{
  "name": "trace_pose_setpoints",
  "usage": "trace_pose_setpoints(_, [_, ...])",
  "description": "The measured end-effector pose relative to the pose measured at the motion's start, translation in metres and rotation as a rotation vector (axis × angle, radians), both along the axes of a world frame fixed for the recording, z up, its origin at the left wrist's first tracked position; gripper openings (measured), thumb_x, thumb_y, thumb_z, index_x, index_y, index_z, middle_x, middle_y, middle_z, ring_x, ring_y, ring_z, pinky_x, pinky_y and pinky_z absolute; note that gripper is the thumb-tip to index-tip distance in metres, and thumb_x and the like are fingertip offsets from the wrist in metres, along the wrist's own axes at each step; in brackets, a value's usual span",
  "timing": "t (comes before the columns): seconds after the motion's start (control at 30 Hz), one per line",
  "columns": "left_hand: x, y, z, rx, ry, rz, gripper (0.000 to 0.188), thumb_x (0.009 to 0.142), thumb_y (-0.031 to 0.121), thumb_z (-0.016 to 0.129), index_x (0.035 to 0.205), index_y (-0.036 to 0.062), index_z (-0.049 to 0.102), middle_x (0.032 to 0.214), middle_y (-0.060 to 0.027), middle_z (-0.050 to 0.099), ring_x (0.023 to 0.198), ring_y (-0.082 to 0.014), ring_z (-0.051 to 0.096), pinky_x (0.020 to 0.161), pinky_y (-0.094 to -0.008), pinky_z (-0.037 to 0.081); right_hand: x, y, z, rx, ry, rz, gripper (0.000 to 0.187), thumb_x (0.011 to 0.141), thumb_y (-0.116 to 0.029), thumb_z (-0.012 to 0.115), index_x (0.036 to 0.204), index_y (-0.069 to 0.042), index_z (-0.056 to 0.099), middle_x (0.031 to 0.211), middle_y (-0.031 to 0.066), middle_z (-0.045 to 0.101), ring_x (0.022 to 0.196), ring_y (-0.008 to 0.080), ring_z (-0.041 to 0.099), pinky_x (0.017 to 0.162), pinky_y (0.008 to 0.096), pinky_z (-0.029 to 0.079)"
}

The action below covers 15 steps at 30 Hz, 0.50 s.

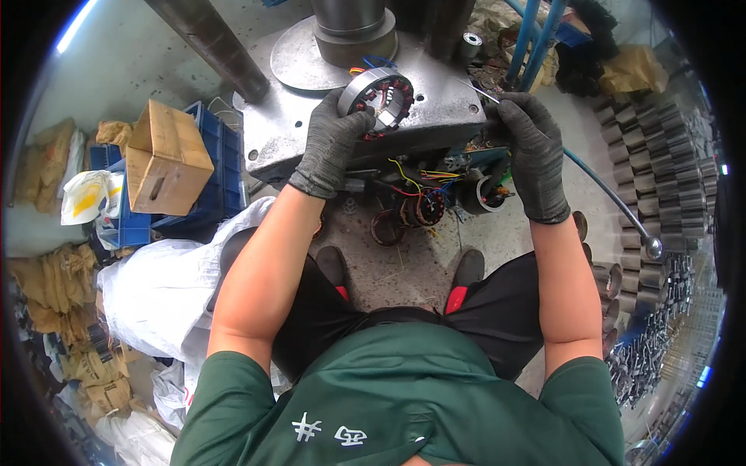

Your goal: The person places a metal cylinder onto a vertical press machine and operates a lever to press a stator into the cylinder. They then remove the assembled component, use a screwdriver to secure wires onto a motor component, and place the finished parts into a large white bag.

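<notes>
My left hand (325, 149), in a grey glove, is closed around a motor stator (359, 87), a steel ring with dark red windings inside. The ring is tilted above a grey metal machine table (268, 128), and coloured wires stick out at its far side. On the right, my gloved right hand (535, 151) pinches a thin metal rod (485, 94) pointing left over the table's right corner. The rod's end inside the fingers is hidden, and its tip stays apart from the stator.
A thick steel ram (351, 35) stands on the table beside a slanted column (208, 46). Wound stators (426, 208) lie below. Blue crates (223, 159), a cardboard box (169, 159) and a white sack (159, 287) are left. Stacked metal cylinders (660, 155) and a ball-ended lever (651, 246) are right.
</notes>
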State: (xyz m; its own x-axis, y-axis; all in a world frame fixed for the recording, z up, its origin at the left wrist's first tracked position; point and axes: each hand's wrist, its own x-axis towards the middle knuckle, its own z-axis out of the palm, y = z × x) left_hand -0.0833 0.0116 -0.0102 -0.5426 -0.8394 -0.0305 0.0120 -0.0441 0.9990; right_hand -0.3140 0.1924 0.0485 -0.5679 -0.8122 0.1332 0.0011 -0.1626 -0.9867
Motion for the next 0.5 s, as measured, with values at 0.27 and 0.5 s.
trace_pose_setpoints(0.27, [0.022, 0.039, 0.025, 0.806, 0.594, 0.0, 0.031, 0.076, 0.004, 0.061, 0.106, -0.002, 0.061, 0.097, -0.0136, 0.068, 0.112, -0.039, 0.065, 0.103, -0.0592, 0.052, 0.023, 0.024, 0.024, -0.225, -0.276, 0.221, 0.035, 0.096, -0.012, 0.062, 0.127, 0.002, 0.065, 0.11, 0.0194, 0.073, 0.092, 0.0249, 0.071, 0.085, 0.0379, 0.057])
trace_pose_setpoints(0.5, [0.027, 0.033, 0.012, 0.825, 0.722, 0.039, 0.026, 0.074, 0.006, 0.063, 0.1, 0.0022, 0.064, 0.091, -0.0115, 0.067, 0.097, -0.036, 0.065, 0.103, -0.0556, 0.049, 0.037, 0.029, 0.023, -0.158, -0.056, 0.247, 0.025, 0.096, -0.017, 0.067, 0.113, 0.001, 0.07, 0.102, 0.0135, 0.075, 0.092, 0.0184, 0.07, 0.087, 0.0327, 0.055])
